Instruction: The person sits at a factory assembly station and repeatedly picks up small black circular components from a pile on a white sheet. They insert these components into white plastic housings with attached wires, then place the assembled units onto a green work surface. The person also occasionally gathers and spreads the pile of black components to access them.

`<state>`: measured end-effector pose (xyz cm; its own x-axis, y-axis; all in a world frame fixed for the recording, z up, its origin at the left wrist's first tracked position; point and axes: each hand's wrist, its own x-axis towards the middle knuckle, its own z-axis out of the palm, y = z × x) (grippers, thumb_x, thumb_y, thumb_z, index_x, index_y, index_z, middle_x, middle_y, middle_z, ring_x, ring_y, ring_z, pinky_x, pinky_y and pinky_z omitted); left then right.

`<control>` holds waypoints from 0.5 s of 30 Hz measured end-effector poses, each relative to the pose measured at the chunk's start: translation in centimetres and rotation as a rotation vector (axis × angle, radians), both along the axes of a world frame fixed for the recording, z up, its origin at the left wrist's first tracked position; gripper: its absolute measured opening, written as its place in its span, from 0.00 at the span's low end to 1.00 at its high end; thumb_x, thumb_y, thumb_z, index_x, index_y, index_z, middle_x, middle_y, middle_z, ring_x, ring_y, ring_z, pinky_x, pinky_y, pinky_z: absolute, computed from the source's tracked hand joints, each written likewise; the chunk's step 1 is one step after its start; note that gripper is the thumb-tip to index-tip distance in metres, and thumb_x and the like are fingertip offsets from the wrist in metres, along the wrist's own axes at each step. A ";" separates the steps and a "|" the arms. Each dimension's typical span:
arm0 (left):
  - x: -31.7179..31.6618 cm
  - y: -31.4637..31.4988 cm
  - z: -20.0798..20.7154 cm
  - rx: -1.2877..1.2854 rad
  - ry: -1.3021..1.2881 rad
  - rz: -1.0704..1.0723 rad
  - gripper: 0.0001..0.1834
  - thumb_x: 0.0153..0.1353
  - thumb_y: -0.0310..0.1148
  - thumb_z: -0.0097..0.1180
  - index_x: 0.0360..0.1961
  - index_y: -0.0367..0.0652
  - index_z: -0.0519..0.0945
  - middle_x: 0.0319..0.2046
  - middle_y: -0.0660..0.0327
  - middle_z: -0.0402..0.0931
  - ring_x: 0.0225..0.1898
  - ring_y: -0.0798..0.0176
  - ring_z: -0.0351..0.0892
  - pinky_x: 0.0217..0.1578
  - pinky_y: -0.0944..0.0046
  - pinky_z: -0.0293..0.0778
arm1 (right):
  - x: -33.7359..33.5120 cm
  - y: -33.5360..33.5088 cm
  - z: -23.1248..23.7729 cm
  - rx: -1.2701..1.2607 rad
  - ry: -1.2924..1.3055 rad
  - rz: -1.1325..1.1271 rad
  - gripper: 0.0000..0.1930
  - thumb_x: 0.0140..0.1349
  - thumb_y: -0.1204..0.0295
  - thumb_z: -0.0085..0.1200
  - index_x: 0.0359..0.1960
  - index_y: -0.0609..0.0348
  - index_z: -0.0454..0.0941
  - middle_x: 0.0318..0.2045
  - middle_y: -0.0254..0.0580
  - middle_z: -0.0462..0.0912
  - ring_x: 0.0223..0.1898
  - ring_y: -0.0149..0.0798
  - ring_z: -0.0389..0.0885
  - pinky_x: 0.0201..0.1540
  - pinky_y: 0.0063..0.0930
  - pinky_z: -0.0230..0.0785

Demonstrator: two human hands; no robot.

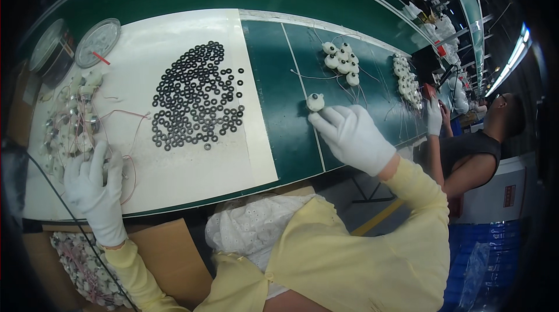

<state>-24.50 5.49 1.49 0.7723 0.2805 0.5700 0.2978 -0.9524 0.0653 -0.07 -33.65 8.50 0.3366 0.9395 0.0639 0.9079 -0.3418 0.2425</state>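
Left hand [96,192] and right hand [352,137]: white knit cloth gloves, matt. Sleeves [349,254]: pale yellow woven fabric, soft, matt. Lap cloth [256,227], lower centre: white eyelet fabric, perforated texture. Work mat [174,178]: off-white sheet, matt, smooth, paper-like. Belt [279,114]: dark green, smooth, slight sheen. Rings [195,96], centre: black, dull, rubber-like. Small part [315,102] at the right fingertips: white plastic, smooth, semi-gloss. Parts [70,120] at left: metallic glint, thin red-insulated wires. Round lid [97,41], upper left: grey metal, satin. Box [169,254], lower left: brown cardboard, matt.
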 end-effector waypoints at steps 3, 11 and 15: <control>-0.5 -0.1 0.2 0.015 -0.003 0.010 0.16 0.60 0.30 0.63 0.50 0.40 0.86 0.31 0.58 0.79 0.45 0.49 0.78 0.51 0.51 0.71 | -0.1 -1.4 2.3 -0.034 0.217 0.035 0.12 0.58 0.71 0.60 0.45 0.55 0.81 0.33 0.41 0.82 0.31 0.45 0.82 0.31 0.36 0.69; 0.7 -0.7 1.0 0.069 0.027 -0.017 0.19 0.61 0.31 0.62 0.54 0.39 0.84 0.39 0.57 0.81 0.48 0.49 0.77 0.53 0.49 0.70 | 1.5 1.2 0.2 0.133 -0.085 -0.288 0.16 0.61 0.52 0.63 0.39 0.49 0.82 0.22 0.40 0.81 0.25 0.45 0.82 0.28 0.41 0.69; 0.3 -1.5 1.9 0.095 -0.004 -0.063 0.19 0.58 0.31 0.65 0.52 0.40 0.84 0.40 0.57 0.81 0.49 0.48 0.77 0.55 0.45 0.69 | 3.3 1.7 -0.9 0.206 0.105 -0.254 0.19 0.58 0.51 0.66 0.41 0.51 0.84 0.25 0.42 0.83 0.28 0.48 0.84 0.32 0.41 0.75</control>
